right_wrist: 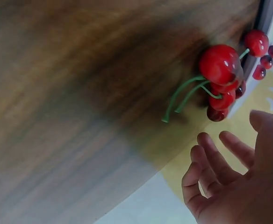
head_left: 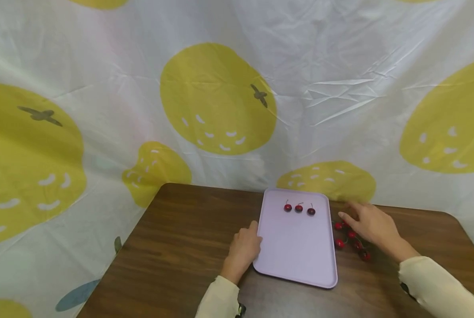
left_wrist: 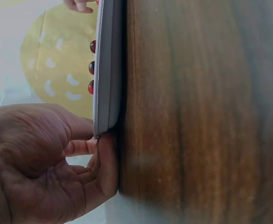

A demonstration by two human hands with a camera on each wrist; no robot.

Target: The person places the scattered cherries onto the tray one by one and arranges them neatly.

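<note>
My left hand (head_left: 242, 248) grips the left edge of a pale lilac tray (head_left: 294, 249); in the left wrist view the thumb lies at the rim and the curled fingers reach to its underside. Three dark red cherries (head_left: 298, 208) with stems sit in a row near the tray's far end. Beside the tray's right edge lies a loose cluster of several red cherries (right_wrist: 219, 64), some with green stems. Over the far side of this cluster hovers my right hand (head_left: 373, 224), its fingers loosely spread and holding nothing in the right wrist view.
The brown wood-grain table (head_left: 197, 229) has rounded far corners and carries the tray right of its middle. Close behind its far edge hangs a white cloth (head_left: 296, 132) printed with large yellow fruit.
</note>
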